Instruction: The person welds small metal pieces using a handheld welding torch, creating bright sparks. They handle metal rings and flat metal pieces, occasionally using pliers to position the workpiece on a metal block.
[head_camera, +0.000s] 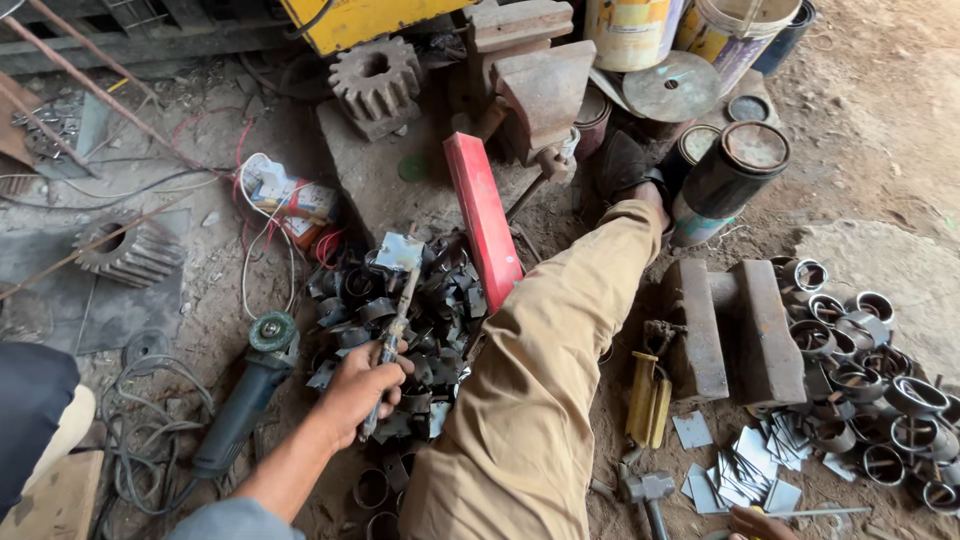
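My left hand (358, 392) grips a pair of long metal tongs (392, 335) that reach up and away from me. The tongs' tip clamps a small flat square metal plate (400, 252), held above a heap of dark metal rings and clips (425, 320). My right hand (758, 523) shows only at the bottom edge, its fingers on a thin metal rod (815, 513) beside a pile of small square plates (745, 465). My leg in tan trousers (545, 380) stretches between the two piles.
An angle grinder (250, 385) with its cable lies left of the heap. A red bar (485, 215) leans by a vise (540, 95). An iron block (735, 330), hammer (648, 490), finished rings (880, 380), gears (378, 80) and paint cans (735, 170) surround me.
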